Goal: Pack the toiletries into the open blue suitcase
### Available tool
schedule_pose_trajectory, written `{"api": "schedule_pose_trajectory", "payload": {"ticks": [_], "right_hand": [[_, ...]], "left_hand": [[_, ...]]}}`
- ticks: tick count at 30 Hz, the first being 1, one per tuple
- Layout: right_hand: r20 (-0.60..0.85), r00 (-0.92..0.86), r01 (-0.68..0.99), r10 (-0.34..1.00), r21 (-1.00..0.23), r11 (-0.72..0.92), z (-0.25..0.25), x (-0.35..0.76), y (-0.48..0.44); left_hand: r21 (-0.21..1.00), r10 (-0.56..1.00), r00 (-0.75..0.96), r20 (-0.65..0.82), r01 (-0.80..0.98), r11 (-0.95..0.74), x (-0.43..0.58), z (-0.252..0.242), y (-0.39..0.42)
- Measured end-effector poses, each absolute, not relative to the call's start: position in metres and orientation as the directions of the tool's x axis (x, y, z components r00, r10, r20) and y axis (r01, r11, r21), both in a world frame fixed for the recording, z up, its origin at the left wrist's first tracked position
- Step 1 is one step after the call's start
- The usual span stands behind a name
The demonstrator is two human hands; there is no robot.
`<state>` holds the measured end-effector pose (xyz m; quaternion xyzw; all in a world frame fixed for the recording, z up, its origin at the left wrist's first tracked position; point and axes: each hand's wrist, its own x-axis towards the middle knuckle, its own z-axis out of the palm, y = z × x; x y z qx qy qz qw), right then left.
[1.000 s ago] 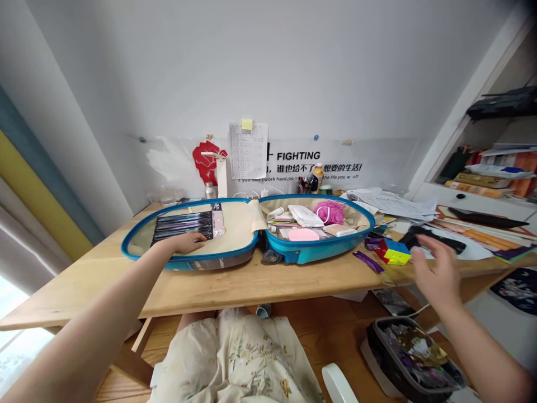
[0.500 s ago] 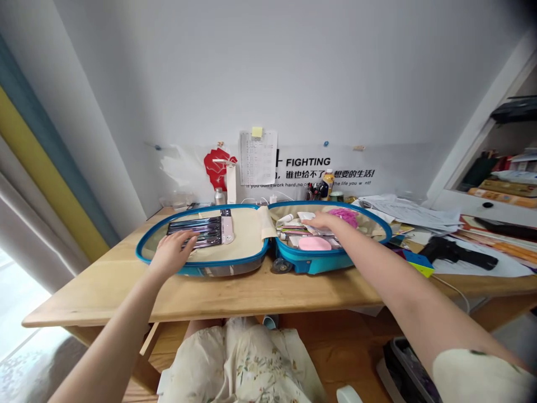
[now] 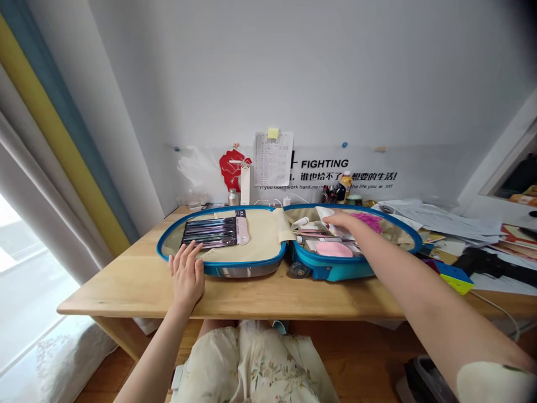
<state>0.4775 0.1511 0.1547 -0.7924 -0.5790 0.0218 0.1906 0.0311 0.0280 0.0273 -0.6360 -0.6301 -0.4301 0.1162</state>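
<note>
A blue-rimmed suitcase [image 3: 251,258] lies open on the wooden desk. Its left half holds a flat pack of dark pens [image 3: 210,232] with a pink card end. My left hand [image 3: 187,274] is at the near left rim, fingers spread and holding nothing. In the right half, my right hand [image 3: 339,220] pinches a white packet [image 3: 324,214]. Around it lie a pink case [image 3: 334,249], a white tube [image 3: 300,223] and a fluffy magenta item [image 3: 367,220]. The fingertips of my right hand are partly hidden.
Papers [image 3: 436,218] and a black toy-like gun [image 3: 495,264] lie on the right of the desk [image 3: 138,291]. A yellow and blue box [image 3: 456,277] sits beside the suitcase. Behind stand a white lamp [image 3: 245,184] and an orange-yellow bottle [image 3: 344,187].
My left hand has drawn back from the pen pack to the near rim. My right hand stays in the right half, with the white packet tilted up more. The view has turned left.
</note>
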Motion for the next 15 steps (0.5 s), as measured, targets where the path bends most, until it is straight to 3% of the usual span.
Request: {"api": "schedule_pose_trajectory", "payload": {"ticks": [4, 8, 11, 15], "right_hand": [[0.156, 0.24, 0.93, 0.958, -0.319, -0.181, 0.184, 0.445, 0.144], [0.17, -0.147, 0.922, 0.974, -0.333, 0.198, 0.196, 0.352, 0.136], [0.131, -0.435, 0.825, 0.891, -0.338, 0.452, 0.182, 0.263, 0.13], [0.1, -0.61, 0.721, 0.786, -0.344, 0.602, 0.147, 0.171, 0.124]], "left_hand": [[0.396, 0.696, -0.161, 0.7, 0.899, -0.19, 0.032, 0.025, 0.029], [0.406, 0.659, -0.194, 0.727, 0.895, -0.184, 0.032, 0.019, 0.032], [0.398, 0.614, -0.208, 0.762, 0.898, -0.19, 0.031, 0.016, 0.034], [0.357, 0.564, -0.186, 0.805, 0.91, -0.209, 0.03, 0.015, 0.036]]}}
